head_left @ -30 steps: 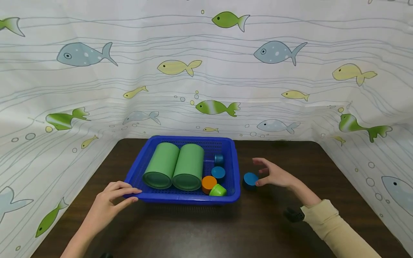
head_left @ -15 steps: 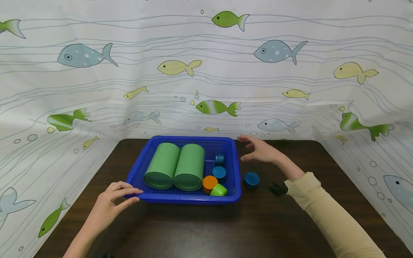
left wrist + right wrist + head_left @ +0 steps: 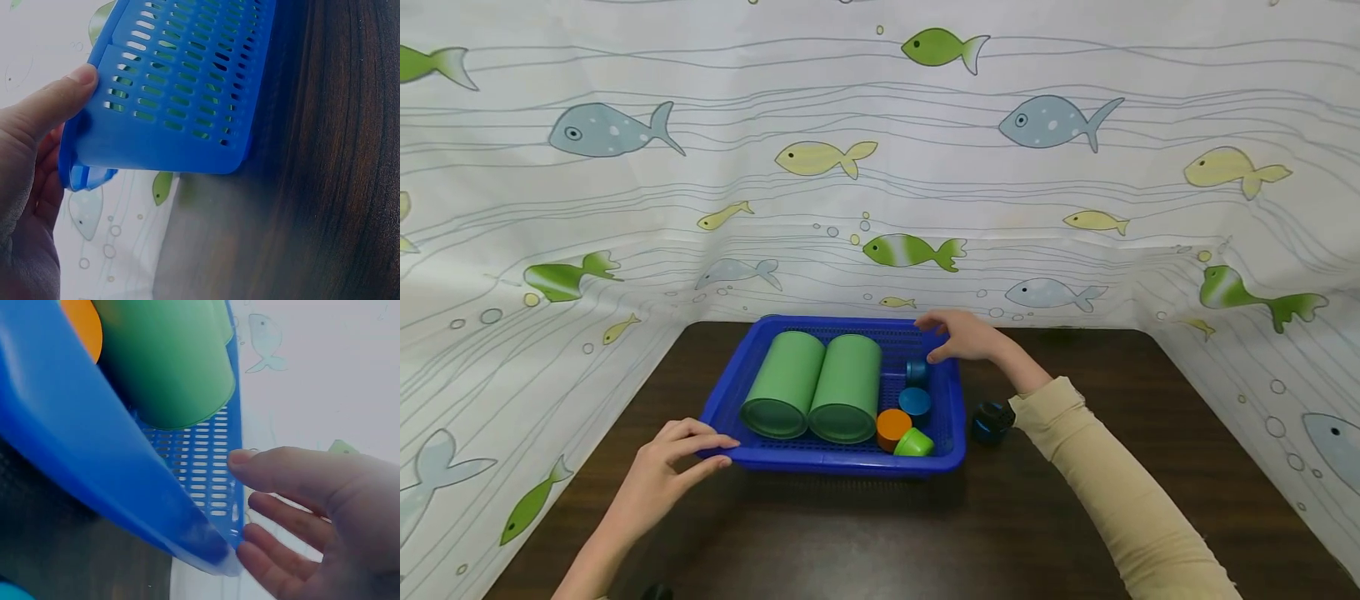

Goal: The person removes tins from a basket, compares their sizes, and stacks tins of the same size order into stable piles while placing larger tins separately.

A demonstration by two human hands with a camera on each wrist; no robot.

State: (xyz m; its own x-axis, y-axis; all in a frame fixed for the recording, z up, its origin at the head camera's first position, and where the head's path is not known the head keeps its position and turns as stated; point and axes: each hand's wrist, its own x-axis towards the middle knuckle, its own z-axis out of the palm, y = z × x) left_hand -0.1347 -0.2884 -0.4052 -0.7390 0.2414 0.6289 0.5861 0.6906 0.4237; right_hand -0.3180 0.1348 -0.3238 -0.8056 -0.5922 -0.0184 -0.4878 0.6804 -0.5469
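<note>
A blue perforated plastic basket [image 3: 850,460] stands on the dark table. My left hand [image 3: 662,475] pinches its front left corner, with the thumb [image 3: 65,100] against the outer wall and the fingers behind the rim. Over the back right corner hovers my right hand [image 3: 966,336], fingers spread and nothing between them. Inside lie two green cylinders [image 3: 847,379] side by side. To their right are an orange cup-like piece [image 3: 894,427], a tilted lime green cup [image 3: 914,443] and two small blue round pieces [image 3: 915,402], the rear one partly behind my right hand.
Another blue round piece [image 3: 984,435] sits on the table [image 3: 1075,525] right of the basket, partly covered by the black wrist camera [image 3: 1002,415]. A white fish-patterned sheet [image 3: 820,200] walls the table at the back and both sides.
My right hand has left the blue piece on the table and moved back and leftward to the basket's back right corner. My left hand keeps its hold on the rim.
</note>
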